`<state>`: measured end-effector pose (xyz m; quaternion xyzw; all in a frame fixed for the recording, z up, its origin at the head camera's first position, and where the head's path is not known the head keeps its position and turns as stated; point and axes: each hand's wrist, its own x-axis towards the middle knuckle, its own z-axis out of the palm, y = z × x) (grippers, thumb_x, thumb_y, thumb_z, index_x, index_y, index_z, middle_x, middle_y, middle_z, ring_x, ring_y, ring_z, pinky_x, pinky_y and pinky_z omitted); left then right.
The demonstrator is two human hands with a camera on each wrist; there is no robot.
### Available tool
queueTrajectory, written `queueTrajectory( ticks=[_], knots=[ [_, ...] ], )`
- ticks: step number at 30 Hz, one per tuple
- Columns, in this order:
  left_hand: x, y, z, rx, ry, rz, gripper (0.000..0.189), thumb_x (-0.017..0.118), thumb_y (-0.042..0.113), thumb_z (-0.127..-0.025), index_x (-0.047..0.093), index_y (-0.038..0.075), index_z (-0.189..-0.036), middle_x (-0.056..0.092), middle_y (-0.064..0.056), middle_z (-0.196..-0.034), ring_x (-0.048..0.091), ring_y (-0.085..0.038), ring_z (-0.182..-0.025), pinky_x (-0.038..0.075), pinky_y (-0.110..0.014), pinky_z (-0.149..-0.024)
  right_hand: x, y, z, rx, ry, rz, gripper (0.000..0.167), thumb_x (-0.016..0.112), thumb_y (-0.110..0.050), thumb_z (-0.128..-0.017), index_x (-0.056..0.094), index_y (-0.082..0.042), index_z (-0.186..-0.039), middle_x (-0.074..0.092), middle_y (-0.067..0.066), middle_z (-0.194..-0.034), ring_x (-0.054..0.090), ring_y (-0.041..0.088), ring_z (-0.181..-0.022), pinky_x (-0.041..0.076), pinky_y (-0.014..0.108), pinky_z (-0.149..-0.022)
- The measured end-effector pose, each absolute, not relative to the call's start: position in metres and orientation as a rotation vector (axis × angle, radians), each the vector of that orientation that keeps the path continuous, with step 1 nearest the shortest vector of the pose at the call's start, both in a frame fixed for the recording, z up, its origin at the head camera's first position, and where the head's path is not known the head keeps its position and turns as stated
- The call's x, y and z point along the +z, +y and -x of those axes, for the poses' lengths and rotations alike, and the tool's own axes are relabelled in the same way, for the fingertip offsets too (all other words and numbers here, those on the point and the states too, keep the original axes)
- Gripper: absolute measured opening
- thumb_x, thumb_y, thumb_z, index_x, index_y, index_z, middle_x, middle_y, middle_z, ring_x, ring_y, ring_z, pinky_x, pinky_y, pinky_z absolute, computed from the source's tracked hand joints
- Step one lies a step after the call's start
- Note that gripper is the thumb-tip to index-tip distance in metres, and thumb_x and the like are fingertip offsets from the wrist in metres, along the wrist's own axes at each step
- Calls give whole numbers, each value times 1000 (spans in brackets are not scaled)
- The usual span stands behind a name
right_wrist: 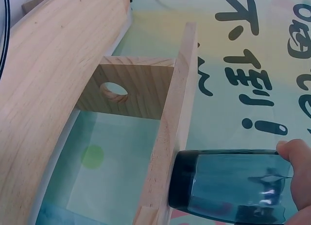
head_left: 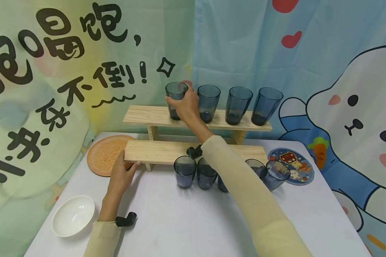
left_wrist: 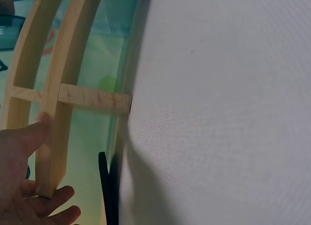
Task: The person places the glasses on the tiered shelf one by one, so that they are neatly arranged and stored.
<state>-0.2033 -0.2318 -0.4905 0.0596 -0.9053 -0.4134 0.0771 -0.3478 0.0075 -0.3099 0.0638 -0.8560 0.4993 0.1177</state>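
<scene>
A two-tier wooden rack stands at the back of a white table. My right hand holds a blue-tinted glass near its rim, at the left of the upper tier. In the right wrist view that glass has its base against the upper board, and the thumb lies at its rim. Three similar glasses stand to its right on that tier. My left hand grips the left end of the lower board, thumb on one face and fingers around the end.
Several blue-tinted glasses stand on the table before the rack, partly hidden by the right sleeve. An orange round mat lies left, a cartoon-patterned mat right. A white bowl sits front left. A printed curtain hangs behind.
</scene>
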Motion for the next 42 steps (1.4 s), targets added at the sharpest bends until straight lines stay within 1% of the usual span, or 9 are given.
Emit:
queueTrajectory(
  ticks=[10, 15, 20, 23, 26, 28, 36, 38, 42],
  knots=[
    [-489, -230, 203, -1230, -2703, -186, 82, 64, 30, -108, 18, -7, -164, 30, -35, -165, 28, -49, -155, 22, -60, -128, -312, 8, 346, 1437, -2523, -197, 98, 78, -44, -96, 24, 0, -165, 42, 24, -160, 44, 37, -147, 48, 49, -113],
    [-488, -232, 203, -1230, -2709, -192, 83, 64, 30, -107, 17, -7, -165, 29, -34, -165, 27, -49, -156, 21, -60, -128, -317, 6, 344, 1441, -2436, -285, 104, 80, -42, -95, 15, -2, -166, 43, 25, -157, 48, 37, -144, 48, 49, -112],
    [-491, -233, 203, -1231, -2693, -181, 83, 65, 29, -107, 18, -8, -164, 30, -35, -165, 27, -50, -155, 21, -60, -128, -315, 8, 327, 1299, -2421, -451, 109, 80, -41, -95, 7, -5, -168, 22, 18, -172, 33, 31, -157, 43, 45, -119],
    [-493, -233, 203, -1238, -2684, -163, 82, 66, 28, -107, 19, -9, -163, 31, -36, -164, 29, -50, -154, 23, -61, -127, -308, 17, 306, 1165, -2401, -583, 107, 79, -41, -96, 10, -7, -169, 15, 12, -176, 29, 28, -159, 44, 43, -119],
    [-494, -232, 204, -1243, -2675, -157, 81, 66, 28, -106, 22, -8, -163, 34, -34, -163, 31, -49, -154, 24, -61, -127, -296, 38, 283, 1076, -2336, -689, 101, 80, -40, -96, 19, -5, -168, 25, 14, -173, 38, 30, -155, 47, 45, -116],
    [-494, -232, 204, -1243, -2675, -156, 80, 66, 27, -106, 22, -7, -163, 35, -33, -163, 32, -49, -153, 25, -60, -127, -288, 58, 270, 1060, -2293, -713, 97, 81, -39, -95, 25, -5, -167, 32, 17, -169, 39, 32, -154, 43, 48, -119],
    [-494, -230, 206, -1248, -2687, -143, 83, 67, 30, -106, 21, -8, -163, 32, -34, -164, 30, -49, -154, 24, -61, -127, -284, 166, 221, 1030, -2221, -535, 90, 87, -28, -90, 37, -11, -163, 46, 13, -162, 40, 29, -153, 35, 57, -123],
    [-493, -231, 205, -1259, -2682, -140, 84, 67, 30, -106, 20, -8, -164, 31, -34, -165, 29, -49, -155, 24, -61, -127, -290, 193, 208, 1033, -2220, -466, 90, 88, -23, -89, 38, -12, -163, 47, 11, -162, 41, 29, -152, 34, 54, -125],
    [-491, -231, 204, -1266, -2681, -139, 85, 66, 32, -106, 19, -9, -164, 30, -34, -165, 28, -50, -155, 24, -61, -127, -311, 235, 186, 1056, -2268, -309, 88, 87, -21, -90, 39, -14, -163, 45, 8, -164, 42, 27, -153, 32, 36, -127]
  ],
)
